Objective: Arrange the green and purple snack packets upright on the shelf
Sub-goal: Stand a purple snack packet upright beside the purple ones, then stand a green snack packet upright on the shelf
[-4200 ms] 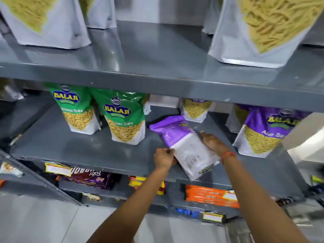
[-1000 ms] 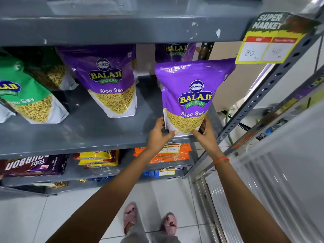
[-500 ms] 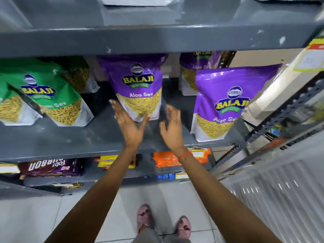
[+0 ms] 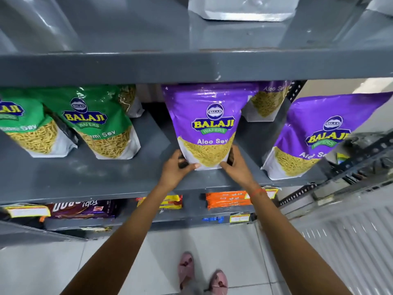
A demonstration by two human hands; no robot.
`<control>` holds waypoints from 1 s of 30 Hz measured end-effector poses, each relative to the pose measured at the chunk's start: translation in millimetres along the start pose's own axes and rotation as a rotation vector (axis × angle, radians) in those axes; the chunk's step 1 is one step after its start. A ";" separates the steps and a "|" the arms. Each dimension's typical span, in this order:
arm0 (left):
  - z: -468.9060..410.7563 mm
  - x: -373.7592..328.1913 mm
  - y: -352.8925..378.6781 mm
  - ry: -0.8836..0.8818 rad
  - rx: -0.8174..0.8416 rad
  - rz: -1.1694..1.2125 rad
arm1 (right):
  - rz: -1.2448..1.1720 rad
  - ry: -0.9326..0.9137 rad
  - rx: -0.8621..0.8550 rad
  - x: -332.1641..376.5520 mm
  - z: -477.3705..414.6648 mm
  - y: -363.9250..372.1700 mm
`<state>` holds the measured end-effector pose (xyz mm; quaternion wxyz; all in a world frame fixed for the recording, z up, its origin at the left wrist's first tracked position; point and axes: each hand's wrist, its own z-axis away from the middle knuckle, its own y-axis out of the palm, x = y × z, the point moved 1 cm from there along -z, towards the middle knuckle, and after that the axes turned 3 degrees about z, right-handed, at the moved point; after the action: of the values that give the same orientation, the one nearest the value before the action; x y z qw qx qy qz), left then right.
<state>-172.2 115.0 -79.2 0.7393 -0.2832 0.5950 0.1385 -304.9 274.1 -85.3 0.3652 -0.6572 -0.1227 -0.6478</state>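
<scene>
A purple Aloo Sev packet (image 4: 209,124) stands upright in the middle of the grey shelf (image 4: 85,179). My left hand (image 4: 177,168) grips its lower left corner and my right hand (image 4: 237,167) grips its lower right corner. Another purple packet (image 4: 319,133) stands at the shelf's right end, leaning right. A third purple packet (image 4: 266,103) stands behind, between those two. Two green packets (image 4: 100,122) (image 4: 23,126) stand upright on the left, with another green packet (image 4: 129,99) partly hidden behind them.
The upper shelf edge (image 4: 191,67) overhangs the packet tops; a white pouch (image 4: 242,9) stands on it. Below lie orange (image 4: 227,200), yellow (image 4: 172,202) and dark biscuit packs (image 4: 83,208). A perforated upright (image 4: 295,92) bounds the right side. My feet (image 4: 202,271) stand on the tiled floor.
One second ago both hands held the right-end purple packet; they let go of it, moved left, and now grip the bottom corners of the middle purple packet.
</scene>
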 end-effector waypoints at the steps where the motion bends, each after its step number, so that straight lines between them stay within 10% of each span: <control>1: 10.8 3.1 3.6 0.012 -0.012 -0.024 | 0.001 0.000 -0.003 -3.2 11.9 -1.4; 15: 66.6 -4.0 21.5 0.028 0.000 -0.046 | 0.016 -0.035 0.022 -1.7 65.8 -10.7; 21: 85.8 -4.3 0.3 0.119 -0.151 -0.095 | 0.118 -0.339 -0.660 24.1 112.6 26.6; 30: 91.7 0.9 -97.3 0.332 -0.445 -0.259 | 0.130 -0.417 -0.229 93.1 83.5 161.8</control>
<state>-45.8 90.4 -43.3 0.5633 -0.5303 0.6218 0.1217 -126.5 184.7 -40.8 0.2958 -0.8204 -0.0786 -0.4830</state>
